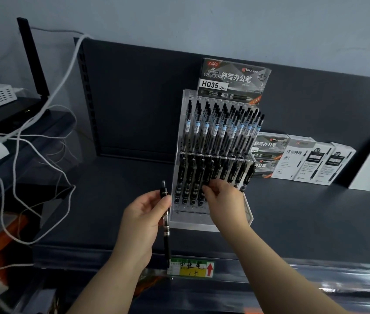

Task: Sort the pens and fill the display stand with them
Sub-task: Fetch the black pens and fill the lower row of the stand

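- Display stand [247, 211]: clear acrylic, two tiers, at the centre of the frame on a dark shelf [111, 189]. Its base sits just beyond both hands.
- Header card [233, 80]: printed grey and black, marked "HQ35 12pcs", standing at the top of the stand.
- Upper-row pens [224, 128]: a dense rank with clear barrels and black caps, upright, leaning slightly right.
- Lower-row pens [189, 177]: black-barrelled, standing in the front tier. The slots at the lower right of the tier are hidden behind the right hand.
- Left hand [143, 214]: lower centre-left of the frame, just left of the stand. Fingers and thumb are curled round the held pen [166, 219].
- Held pen: upright, push-button end above the hand, tip below it and reaching down to the shelf's front edge. It lies along the hand's right side, close beside the stand's left wall; whether they touch cannot be told.
- Right hand [224, 198]: centre of the frame, in front of the stand's lower tier. Its curved fingertips pinch the gripped pen [207, 175], a black one in the lower row.
- Gripped pen: directly above the fingertips, roughly in line with its neighbours; how deep it sits cannot be told.
- Pen boxes [304, 162]: several white and grey cartons, right of the stand, against the back panel.
- Price label [190, 267]: green and yellow with a red arrow, on the shelf edge, lower centre.
- White cables [43, 132]: looped at the left of the frame.
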Demonstrator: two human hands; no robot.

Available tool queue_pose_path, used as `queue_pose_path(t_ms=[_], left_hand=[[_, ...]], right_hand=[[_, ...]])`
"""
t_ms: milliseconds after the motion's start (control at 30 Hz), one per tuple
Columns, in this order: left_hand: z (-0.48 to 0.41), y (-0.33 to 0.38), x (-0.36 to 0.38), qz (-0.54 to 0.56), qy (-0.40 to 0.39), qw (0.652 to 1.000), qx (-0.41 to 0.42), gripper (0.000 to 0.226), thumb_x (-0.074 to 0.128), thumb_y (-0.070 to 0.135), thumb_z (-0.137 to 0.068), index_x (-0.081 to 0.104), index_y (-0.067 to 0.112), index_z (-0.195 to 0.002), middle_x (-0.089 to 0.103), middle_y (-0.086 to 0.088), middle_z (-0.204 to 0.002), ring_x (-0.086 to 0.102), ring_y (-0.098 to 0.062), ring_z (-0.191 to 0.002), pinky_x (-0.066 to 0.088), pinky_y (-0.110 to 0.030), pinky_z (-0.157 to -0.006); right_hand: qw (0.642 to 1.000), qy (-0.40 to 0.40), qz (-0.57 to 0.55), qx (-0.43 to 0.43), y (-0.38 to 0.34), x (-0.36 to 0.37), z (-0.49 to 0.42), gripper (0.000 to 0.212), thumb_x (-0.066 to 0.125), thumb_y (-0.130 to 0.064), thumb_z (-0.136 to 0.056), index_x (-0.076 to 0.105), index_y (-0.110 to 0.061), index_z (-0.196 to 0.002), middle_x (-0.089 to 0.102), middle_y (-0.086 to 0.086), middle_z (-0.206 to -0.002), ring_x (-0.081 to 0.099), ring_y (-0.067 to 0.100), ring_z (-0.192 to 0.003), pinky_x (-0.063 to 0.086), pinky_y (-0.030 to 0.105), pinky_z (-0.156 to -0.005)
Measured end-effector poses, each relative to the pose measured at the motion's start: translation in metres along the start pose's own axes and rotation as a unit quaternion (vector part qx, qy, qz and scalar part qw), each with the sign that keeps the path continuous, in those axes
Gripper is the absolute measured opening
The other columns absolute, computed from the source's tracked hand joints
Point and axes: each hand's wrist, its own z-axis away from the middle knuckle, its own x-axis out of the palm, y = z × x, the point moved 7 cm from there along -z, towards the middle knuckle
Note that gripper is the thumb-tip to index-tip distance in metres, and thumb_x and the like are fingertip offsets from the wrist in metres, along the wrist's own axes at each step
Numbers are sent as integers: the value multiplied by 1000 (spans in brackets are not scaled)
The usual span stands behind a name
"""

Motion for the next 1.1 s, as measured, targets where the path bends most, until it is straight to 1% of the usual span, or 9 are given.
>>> queue_pose_path(t_ms=[167,333,500,600,667,800,900,1000,1100], left_hand=[[-3,-1,7,19,-15,1000,-15,13,61,15,-86,70,17,-96,73,0,-80,66,-18,-87,52,-37,-82],[-5,0,25,18,-54,998,-10,13,62,14,-85,68,16,-96,71,6,-79,67,-13,-81,54,-29,-69],[-7,5,44,-48,-60,995,59,16,70,16,-78,62,11,-91,62,1,-75,62,-10,-70,54,-24,-62],[-4,6,52,-47,-91,993,65,25,69,30,-71,65,16,-92,68,5,-76,65,-10,-75,56,-24,-68],[-3,10,52,-116,-101,983,105,21,63,36,-76,66,25,-94,70,6,-82,66,-5,-81,54,-20,-73],[1,4,54,-370,-130,894,217,28,52,26,-93,59,26,-120,56,25,-112,52,15,-101,36,1,-84],[8,-7,62,-511,-165,800,269,37,46,26,-97,52,24,-133,48,15,-134,38,3,-123,18,-5,-97],[9,-9,66,-544,-182,764,294,39,41,29,-98,49,25,-136,43,15,-140,33,-1,-129,13,-4,-96],[5,-9,64,-545,-185,760,303,38,38,28,-99,49,27,-135,43,17,-138,32,1,-127,14,-3,-95]], right_hand=[[991,25,-130,29,0,-13,17,11,62,-27,-88,57,-22,-96,59,-11,-81,54,0,-70,39,1,-54],[976,-121,-180,-12,-19,1,54,12,69,-29,-81,58,-31,-84,62,-9,-77,57,-3,-68,46,11,-60],[994,-68,-69,-59,-19,-5,58,13,68,-32,-82,55,-31,-79,56,-15,-71,53,-1,-65,43,11,-59],[995,-53,-54,-66,-16,-16,50,4,64,-32,-86,65,-29,-87,57,-19,-69,55,-5,-66,43,8,-61],[996,-11,-76,-46,-8,-31,38,12,65,-30,-85,69,-23,-95,58,-22,-70,58,-7,-67,45,5,-62],[987,88,-138,-3,5,-57,12,12,68,-26,-84,70,-18,-93,62,-19,-69,56,-12,-61,39,2,-55],[986,103,-134,3,9,-54,-1,14,67,-25,-85,70,-15,-94,60,-17,-65,54,-11,-58,38,3,-53],[991,79,-107,1,12,-39,-5,18,65,-26,-86,71,-14,-99,58,-21,-67,54,-14,-58,37,1,-53],[993,70,-90,4,15,-31,-7,19,63,-27,-88,70,-14,-100,56,-19,-63,54,-11,-55,36,1,-51]])
